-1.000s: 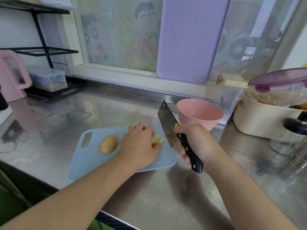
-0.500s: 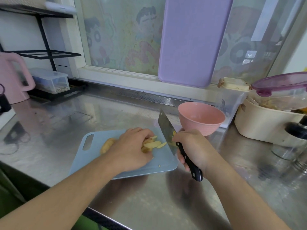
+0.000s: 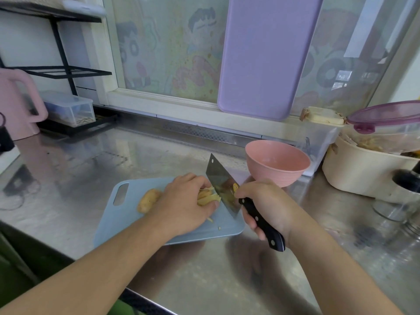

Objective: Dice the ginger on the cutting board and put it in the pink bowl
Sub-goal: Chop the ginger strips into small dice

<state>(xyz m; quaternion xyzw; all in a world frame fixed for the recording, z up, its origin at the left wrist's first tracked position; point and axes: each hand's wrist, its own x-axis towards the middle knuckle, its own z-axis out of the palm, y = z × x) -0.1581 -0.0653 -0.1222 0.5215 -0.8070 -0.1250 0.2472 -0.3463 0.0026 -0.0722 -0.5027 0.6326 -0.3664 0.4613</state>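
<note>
A pale blue cutting board (image 3: 127, 214) lies on the steel counter. On it, my left hand (image 3: 184, 201) holds a bunch of yellow ginger strips (image 3: 208, 196) with curled fingers. A whole brown ginger piece (image 3: 147, 200) lies just left of that hand. My right hand (image 3: 266, 201) grips the black handle of a cleaver (image 3: 221, 185); its blade stands edge-down on the board against the strips. The pink bowl (image 3: 277, 162) stands empty behind the board's right end.
A purple board (image 3: 266, 55) leans on the window. A cream pot (image 3: 363, 171) and clear lidded containers (image 3: 318, 137) crowd the right. A pink kettle (image 3: 18, 105) and black rack (image 3: 66, 71) stand at far left. The counter's front edge (image 3: 145, 301) is close.
My left hand gathered the ginger strips into a bunch. The cleaver came down from a raised tilt to the board beside them.
</note>
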